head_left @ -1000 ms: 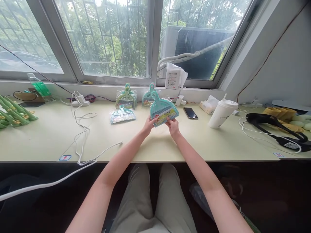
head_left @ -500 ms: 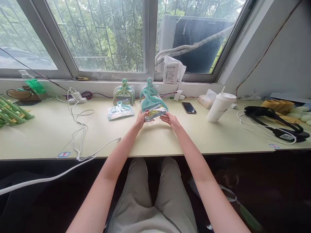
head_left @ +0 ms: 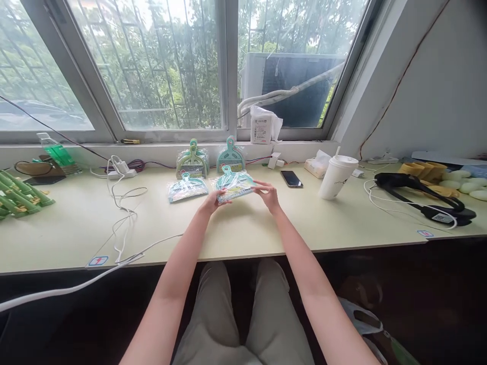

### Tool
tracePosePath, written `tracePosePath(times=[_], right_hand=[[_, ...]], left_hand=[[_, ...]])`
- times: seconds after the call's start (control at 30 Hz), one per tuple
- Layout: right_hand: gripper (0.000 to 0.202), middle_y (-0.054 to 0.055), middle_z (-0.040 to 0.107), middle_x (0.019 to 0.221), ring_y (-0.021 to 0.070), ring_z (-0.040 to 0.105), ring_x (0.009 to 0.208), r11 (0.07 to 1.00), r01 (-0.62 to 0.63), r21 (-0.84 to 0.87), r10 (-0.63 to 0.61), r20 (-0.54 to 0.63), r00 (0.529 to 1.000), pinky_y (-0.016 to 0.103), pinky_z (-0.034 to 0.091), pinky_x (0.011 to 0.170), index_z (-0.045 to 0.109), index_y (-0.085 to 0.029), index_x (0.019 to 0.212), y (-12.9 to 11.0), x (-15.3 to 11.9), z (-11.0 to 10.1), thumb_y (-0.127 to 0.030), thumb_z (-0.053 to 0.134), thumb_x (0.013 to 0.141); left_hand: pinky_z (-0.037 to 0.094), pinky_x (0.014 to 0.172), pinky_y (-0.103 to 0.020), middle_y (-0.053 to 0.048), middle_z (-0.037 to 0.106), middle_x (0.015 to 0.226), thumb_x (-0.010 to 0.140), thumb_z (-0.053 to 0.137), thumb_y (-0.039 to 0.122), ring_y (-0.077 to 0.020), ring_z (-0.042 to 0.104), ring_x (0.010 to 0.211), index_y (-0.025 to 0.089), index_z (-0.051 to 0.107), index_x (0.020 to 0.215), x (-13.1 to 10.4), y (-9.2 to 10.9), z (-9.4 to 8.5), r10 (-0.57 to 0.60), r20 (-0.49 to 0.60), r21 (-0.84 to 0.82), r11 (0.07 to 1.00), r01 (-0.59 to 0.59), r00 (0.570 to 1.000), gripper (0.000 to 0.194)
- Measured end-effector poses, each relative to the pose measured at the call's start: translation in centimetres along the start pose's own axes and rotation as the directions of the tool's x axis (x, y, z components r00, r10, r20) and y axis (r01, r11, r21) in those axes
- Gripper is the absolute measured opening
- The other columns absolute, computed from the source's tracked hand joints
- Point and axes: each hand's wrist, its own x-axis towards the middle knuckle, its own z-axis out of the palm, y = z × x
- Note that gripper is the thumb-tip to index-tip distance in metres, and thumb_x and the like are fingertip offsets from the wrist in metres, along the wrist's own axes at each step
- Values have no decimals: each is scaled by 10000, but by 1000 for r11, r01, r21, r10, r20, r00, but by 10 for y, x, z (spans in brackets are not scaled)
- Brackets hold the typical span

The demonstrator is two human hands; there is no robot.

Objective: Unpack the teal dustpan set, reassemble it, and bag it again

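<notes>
Between my hands is a small teal dustpan and brush set (head_left: 235,183) in clear crinkled plastic, its handle pointing to the window. My left hand (head_left: 213,201) grips its near left corner, thumb on top. My right hand (head_left: 267,194) pinches its right edge with the fingertips. A matching wrapped dustpan set (head_left: 187,188) lies flat just to the left. Behind, leaning upright against the sill wall, are a green dustpan set (head_left: 193,161) and a teal dustpan set (head_left: 230,156), both wrapped.
A phone (head_left: 291,179), a tissue pack (head_left: 317,165) and a white cup with straw (head_left: 337,177) stand right. Further right lies a black headset strap (head_left: 426,197). White cables (head_left: 124,203) trail over the table's left, near green bamboo-like bundles (head_left: 19,195).
The held dustpan set has tipped from raised and upright to nearly flat and lower. My right hand has closed onto its right edge. The camera view has tilted up slightly.
</notes>
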Motion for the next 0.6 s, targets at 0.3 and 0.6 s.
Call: tracePosePath(times=[0.3, 0.6], right_hand=[[92, 24, 728, 1113, 264, 598, 1119, 995, -103, -1, 103, -38, 994, 451, 428, 1017, 766, -279, 771, 21, 1, 13, -321, 690, 800], [110, 121, 574, 1149, 247, 582, 1075, 990, -138, -15, 135, -111, 985, 417, 482, 940, 689, -200, 833, 33, -4, 25, -288, 636, 796]], left_hand=[[568, 562, -220, -78, 692, 804, 835, 611, 160, -132, 667, 562, 76, 567, 1117, -4, 3, -11, -241, 199, 197, 959, 203, 950, 297], [489, 465, -195, -123, 706, 951, 803, 659, 232, -186, 712, 750, 108, 542, 1180, -15, 5, -3, -163, 323, 248, 965, 83, 932, 414]])
